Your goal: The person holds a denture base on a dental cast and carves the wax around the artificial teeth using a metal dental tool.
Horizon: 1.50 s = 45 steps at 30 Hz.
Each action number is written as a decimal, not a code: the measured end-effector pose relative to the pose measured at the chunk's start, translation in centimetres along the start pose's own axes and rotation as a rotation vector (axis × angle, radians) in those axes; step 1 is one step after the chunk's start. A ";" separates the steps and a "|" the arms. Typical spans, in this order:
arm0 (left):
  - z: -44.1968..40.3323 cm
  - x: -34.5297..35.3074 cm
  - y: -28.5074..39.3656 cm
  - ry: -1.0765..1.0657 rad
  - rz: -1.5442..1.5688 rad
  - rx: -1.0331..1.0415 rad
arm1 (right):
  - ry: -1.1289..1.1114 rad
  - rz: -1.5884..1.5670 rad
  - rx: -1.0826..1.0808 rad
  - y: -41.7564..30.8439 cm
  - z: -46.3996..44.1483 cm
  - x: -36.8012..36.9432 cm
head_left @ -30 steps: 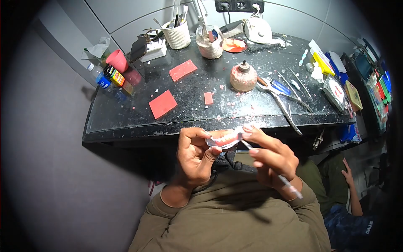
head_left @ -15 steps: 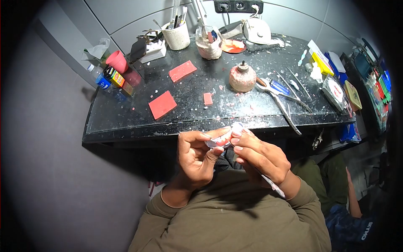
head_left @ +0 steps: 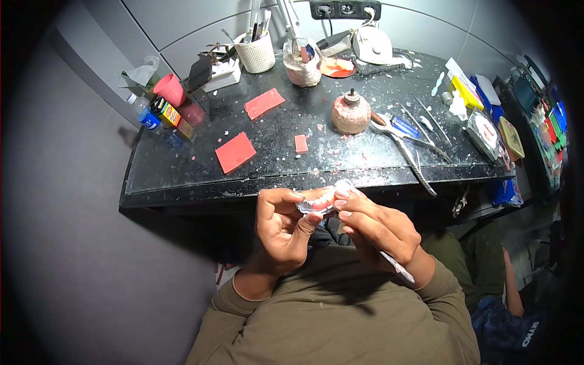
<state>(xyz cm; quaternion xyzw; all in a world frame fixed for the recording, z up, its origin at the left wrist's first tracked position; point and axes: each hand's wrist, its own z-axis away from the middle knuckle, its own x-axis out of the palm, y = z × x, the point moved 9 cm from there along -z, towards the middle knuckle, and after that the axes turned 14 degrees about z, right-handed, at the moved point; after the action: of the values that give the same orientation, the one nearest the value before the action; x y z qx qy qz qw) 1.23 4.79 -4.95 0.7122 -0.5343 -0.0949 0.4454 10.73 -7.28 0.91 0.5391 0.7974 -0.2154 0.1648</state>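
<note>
In front of my chest, my left hand [head_left: 283, 222] grips a dental model [head_left: 308, 207] between thumb and fingers. The model is pale, with a pink wax gum and a row of white teeth along it. My right hand [head_left: 383, 222] is closed around a slim hand tool [head_left: 398, 267], whose whitish, stained handle sticks out below the palm toward the wrist. The working end of this tool is hidden by the fingers. My right fingertips rest against the right side of the model, covering part of it.
On the black bench [head_left: 201, 170] lie red wax sheets [head_left: 236, 152], a spirit burner [head_left: 351, 112], pliers [head_left: 404, 143] and thin metal instruments [head_left: 435, 121]. A pink cup [head_left: 170, 90] and a bottle [head_left: 145, 112] stand left. Another person's leg [head_left: 483, 261] shows at right.
The model has tilted slightly in my fingers. The tool's handle end has shifted a little upward, and both hands stay in nearly the same place.
</note>
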 end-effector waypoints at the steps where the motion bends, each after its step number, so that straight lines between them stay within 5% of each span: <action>1: 0.0 0.0 0.0 0.004 0.004 -0.004 | 0.004 -0.008 0.005 0.1 0.0 0.0; 11: -0.2 -0.3 -0.4 0.021 -0.018 -0.018 | -0.019 -0.048 0.081 0.6 0.4 -0.3; 19: -0.1 -1.3 -0.3 0.073 -0.286 -0.024 | -0.110 -0.287 0.366 2.8 0.3 1.0; 45: -0.2 -1.0 0.4 0.082 -0.381 -0.033 | -0.097 -0.321 0.386 2.7 0.6 1.6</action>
<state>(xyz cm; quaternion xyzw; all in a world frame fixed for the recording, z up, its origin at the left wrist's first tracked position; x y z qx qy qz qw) 0.72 5.74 -4.86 0.7963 -0.3698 -0.1569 0.4522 12.68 -5.47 -0.79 0.4160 0.8082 -0.4124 0.0605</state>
